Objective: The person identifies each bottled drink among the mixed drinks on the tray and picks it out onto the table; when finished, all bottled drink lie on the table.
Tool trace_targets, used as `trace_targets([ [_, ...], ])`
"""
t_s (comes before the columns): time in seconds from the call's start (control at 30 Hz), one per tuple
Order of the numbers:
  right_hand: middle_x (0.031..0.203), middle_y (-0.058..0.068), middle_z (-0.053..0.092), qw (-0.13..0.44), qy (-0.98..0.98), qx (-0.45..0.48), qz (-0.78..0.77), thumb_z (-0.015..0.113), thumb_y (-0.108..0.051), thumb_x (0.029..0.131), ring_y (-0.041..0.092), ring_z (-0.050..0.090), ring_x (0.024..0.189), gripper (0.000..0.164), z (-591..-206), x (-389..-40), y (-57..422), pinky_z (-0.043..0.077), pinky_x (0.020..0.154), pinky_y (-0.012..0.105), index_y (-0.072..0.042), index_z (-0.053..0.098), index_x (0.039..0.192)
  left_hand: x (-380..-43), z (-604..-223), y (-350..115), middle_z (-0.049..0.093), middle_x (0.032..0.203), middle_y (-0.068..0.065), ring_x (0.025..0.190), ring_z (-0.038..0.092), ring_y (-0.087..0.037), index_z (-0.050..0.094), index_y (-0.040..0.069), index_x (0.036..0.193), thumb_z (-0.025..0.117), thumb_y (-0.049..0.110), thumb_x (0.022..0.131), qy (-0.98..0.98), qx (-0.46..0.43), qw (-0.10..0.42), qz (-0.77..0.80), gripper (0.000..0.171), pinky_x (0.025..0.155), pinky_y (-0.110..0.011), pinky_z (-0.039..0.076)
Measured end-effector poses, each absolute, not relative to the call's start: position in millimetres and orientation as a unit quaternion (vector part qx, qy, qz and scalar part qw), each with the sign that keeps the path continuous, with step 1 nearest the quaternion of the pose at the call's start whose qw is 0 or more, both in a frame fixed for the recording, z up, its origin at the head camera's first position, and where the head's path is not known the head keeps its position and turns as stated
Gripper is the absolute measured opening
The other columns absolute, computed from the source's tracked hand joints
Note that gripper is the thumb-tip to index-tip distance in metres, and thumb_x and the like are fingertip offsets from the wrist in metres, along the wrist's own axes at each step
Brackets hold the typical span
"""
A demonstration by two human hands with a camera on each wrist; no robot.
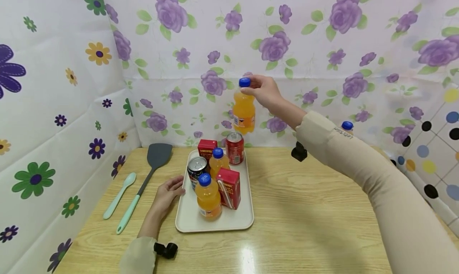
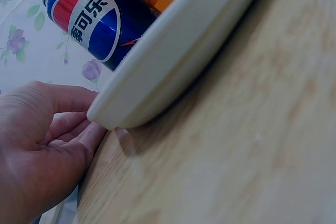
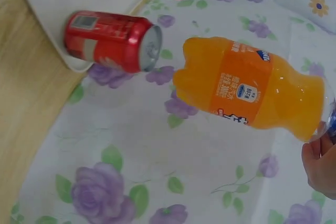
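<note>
Right hand (image 1: 263, 91) raised above the far end of the tray (image 1: 190, 222), grip pinching the blue cap of an orange soda bottle (image 1: 244, 114), held upright in the air over the red can (image 1: 234, 147). Left hand (image 1: 167, 194) resting on the surface (image 1: 308, 210), grip released, relaxed fingers touching the tray's left rim beside the blue can (image 1: 196, 169).

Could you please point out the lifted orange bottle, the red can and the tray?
Orange bottle (image 1: 244, 114): head view, on its label.
Red can (image 1: 234, 148): head view, on its side.
Tray (image 1: 188, 220): head view, on its bare floor.
</note>
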State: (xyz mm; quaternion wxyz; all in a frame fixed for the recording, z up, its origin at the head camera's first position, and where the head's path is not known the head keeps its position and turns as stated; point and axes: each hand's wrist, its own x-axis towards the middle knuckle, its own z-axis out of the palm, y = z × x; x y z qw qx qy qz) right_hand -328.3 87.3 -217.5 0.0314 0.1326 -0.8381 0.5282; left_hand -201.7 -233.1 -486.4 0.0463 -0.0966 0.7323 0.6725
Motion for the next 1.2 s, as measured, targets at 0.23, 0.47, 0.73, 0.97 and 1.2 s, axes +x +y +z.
trace_targets([
  [0.23,0.129,0.016,0.062,0.050,-0.837,0.110,0.534,0.065,-0.018,0.094,0.024,0.057,0.117,0.047,-234.2,-323.2,118.3,0.046,0.108,0.036,-0.008,0.055,0.138,-202.2,-486.1,-233.1,0.039,0.152,-0.024,0.141,0.040,-0.032,0.038,-0.004,0.146,0.056,-0.004,0.090,0.736,-0.099,0.045,0.668,0.059,0.084,-0.004,0.046],
  [0.47,0.125,0.014,0.061,0.055,-0.838,0.106,0.533,0.065,-0.018,0.094,0.021,0.056,0.112,0.047,-247.4,-316.1,143.3,0.045,0.109,0.037,-0.006,0.054,0.138,-201.5,-486.2,-234.4,0.041,0.152,-0.023,0.138,0.043,-0.028,0.039,-0.004,0.145,0.057,-0.005,0.089,0.739,-0.099,0.042,0.664,0.059,0.084,-0.005,0.047],
  [0.73,0.131,0.013,0.057,0.046,-0.834,0.070,0.545,0.063,-0.023,0.095,0.021,0.053,0.116,0.050,-263.3,-310.0,172.4,0.042,0.112,0.039,-0.007,0.051,0.140,-201.0,-486.3,-233.2,0.039,0.152,-0.024,0.141,0.039,-0.033,0.038,-0.005,0.146,0.056,-0.005,0.090,0.735,-0.091,0.041,0.670,0.059,0.084,-0.004,0.046],
  [0.97,0.122,0.003,0.059,0.047,-0.839,0.045,0.540,0.064,-0.030,0.094,0.015,0.053,0.111,0.053,-278.4,-304.6,198.6,0.042,0.112,0.040,-0.010,0.051,0.141,-200.8,-486.5,-232.9,0.039,0.152,-0.025,0.141,0.039,-0.034,0.037,-0.006,0.146,0.056,-0.005,0.090,0.736,-0.092,0.044,0.669,0.059,0.084,-0.005,0.046],
  [1.2,0.106,-0.016,0.057,0.044,-0.834,0.030,0.550,0.065,-0.038,0.092,0.002,0.051,0.102,0.061,-285.1,-299.2,222.7,0.042,0.103,0.031,-0.014,0.047,0.145,-202.1,-486.2,-233.3,0.040,0.152,-0.024,0.138,0.043,-0.028,0.038,-0.006,0.145,0.056,-0.005,0.089,0.739,-0.092,0.039,0.667,0.059,0.084,-0.004,0.046],
])
